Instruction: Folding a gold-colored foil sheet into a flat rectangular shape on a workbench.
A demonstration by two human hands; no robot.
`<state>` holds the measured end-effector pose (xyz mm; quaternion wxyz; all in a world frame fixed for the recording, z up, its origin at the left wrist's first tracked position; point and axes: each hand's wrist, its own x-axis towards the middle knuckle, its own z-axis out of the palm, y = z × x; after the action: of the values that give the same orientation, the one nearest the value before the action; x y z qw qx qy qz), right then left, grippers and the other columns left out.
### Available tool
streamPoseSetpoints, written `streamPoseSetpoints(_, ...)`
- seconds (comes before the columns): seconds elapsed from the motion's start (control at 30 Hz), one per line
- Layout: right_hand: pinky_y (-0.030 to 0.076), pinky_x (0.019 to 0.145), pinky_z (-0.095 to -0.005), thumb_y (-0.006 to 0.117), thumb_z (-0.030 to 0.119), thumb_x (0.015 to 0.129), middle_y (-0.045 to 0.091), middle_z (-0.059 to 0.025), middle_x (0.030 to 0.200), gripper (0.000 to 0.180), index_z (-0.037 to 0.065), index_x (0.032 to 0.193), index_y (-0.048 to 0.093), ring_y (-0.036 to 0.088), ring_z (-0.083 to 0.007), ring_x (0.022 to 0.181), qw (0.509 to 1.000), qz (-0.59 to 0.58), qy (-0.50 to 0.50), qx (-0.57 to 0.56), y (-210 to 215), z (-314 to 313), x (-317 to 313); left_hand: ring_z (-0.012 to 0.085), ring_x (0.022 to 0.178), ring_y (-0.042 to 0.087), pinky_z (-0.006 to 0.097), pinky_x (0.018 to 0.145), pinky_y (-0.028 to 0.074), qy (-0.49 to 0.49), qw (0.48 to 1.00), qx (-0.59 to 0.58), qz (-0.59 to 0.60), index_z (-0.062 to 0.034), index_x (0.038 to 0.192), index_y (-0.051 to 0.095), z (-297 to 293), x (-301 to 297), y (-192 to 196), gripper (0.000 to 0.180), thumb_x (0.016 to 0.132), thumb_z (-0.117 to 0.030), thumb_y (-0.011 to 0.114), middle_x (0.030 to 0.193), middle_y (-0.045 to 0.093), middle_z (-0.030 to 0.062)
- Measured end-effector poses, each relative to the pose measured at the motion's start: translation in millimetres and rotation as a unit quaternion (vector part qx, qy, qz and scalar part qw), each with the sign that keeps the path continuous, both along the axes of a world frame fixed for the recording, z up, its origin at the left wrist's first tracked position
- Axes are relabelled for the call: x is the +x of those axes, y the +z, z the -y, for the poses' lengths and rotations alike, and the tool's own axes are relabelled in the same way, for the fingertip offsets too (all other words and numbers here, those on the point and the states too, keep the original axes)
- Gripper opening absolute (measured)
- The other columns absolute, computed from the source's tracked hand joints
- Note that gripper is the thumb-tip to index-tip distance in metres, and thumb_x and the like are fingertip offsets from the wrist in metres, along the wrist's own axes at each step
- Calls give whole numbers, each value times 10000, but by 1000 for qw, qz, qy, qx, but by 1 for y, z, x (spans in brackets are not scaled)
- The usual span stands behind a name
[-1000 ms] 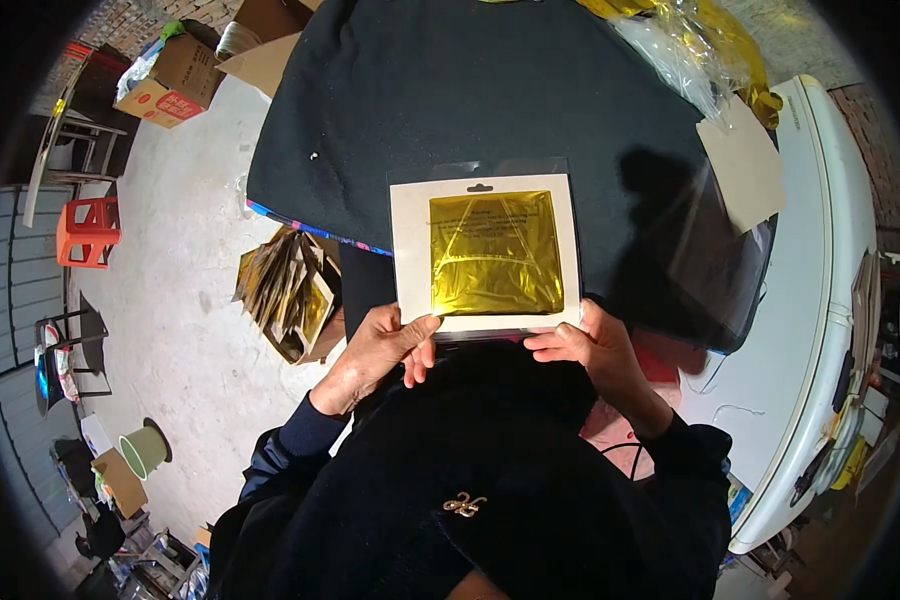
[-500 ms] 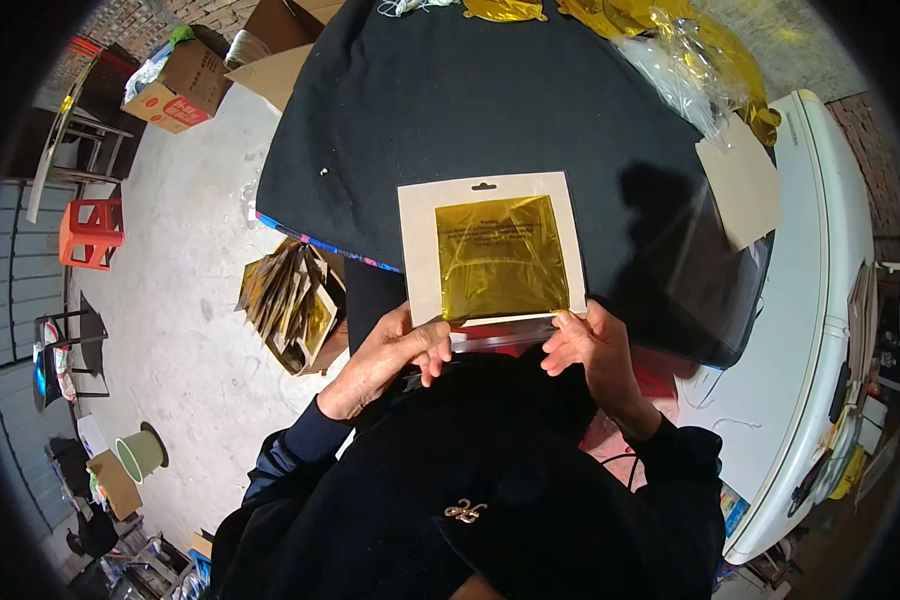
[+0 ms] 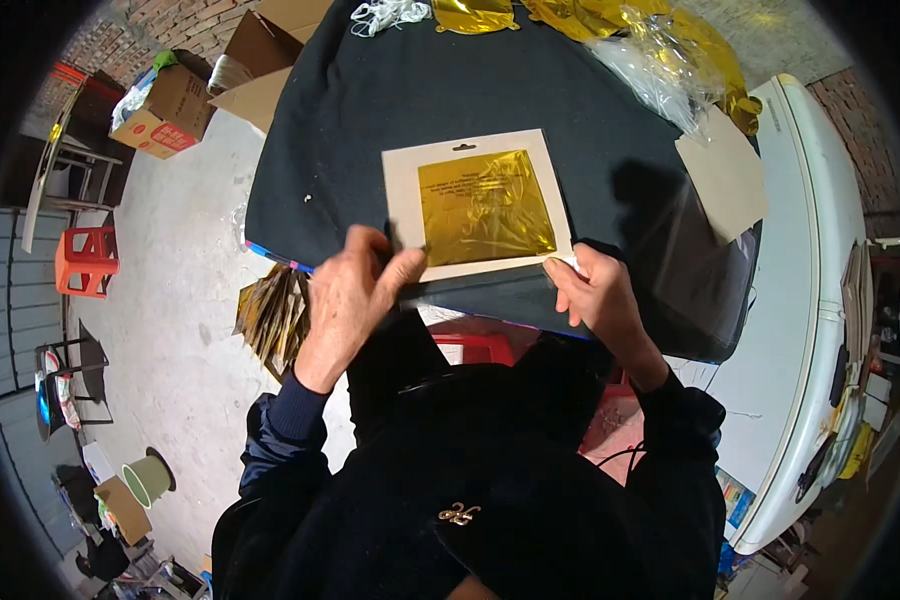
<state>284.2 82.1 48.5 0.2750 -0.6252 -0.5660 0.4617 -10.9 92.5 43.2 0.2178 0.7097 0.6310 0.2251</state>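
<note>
A white card packet with a gold foil square (image 3: 480, 205) in a clear sleeve lies over the near edge of a table covered in black cloth (image 3: 370, 110). My left hand (image 3: 355, 290) pinches the packet's lower left corner with thumb and fingers. My right hand (image 3: 595, 295) grips its lower right corner. Both hands are at the table's near edge, in front of my dark clothing.
Gold foil pieces and clear bags (image 3: 660, 45) lie at the table's far side, a beige card (image 3: 725, 175) at its right. A stack of gold packets (image 3: 275, 315) sits on the floor to the left. Cardboard boxes (image 3: 170, 110), a red stool (image 3: 85, 260), a white appliance (image 3: 815, 300).
The packet has gone from held up in front of me to lower and flatter over the table edge. My hands have shifted along its bottom corners.
</note>
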Motion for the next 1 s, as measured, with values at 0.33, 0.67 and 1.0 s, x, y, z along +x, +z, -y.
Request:
streamPoseSetpoints(0.33, 536, 569, -459, 662, 348, 949, 679, -187, 693, 366, 32, 774, 607, 680, -401, 656, 949, 280, 47, 140, -22, -5, 9, 409, 1533, 167, 643, 1230, 109, -311, 922, 213, -95, -355, 1491, 488, -75, 82, -15, 704, 914, -758, 448, 1636, 298, 122)
streamPoseSetpoints(0.67, 474, 498, -488, 642, 238, 959, 595, -178, 570, 268, 59, 771, 579, 630, -407, 552, 924, 338, 40, 172, -19, 2, 7, 402, 1509, 243, 681, 1211, 118, -328, 909, 193, -172, -389, 1510, 447, -75, 105, -40, 780, 878, -838, 361, 1632, 312, 85)
streamPoseSetpoints(1.0, 476, 873, -395, 623, 120, 865, 628, -146, 1147, 316, -27, 1141, 664, 590, -278, 1071, 833, 332, 150, 417, -19, 0, 8, 405, 1513, 234, 670, 1217, 102, -330, 910, 175, -178, -340, 1544, 404, -76, 104, -36, 857, 856, -851, 404, 1623, 325, 106)
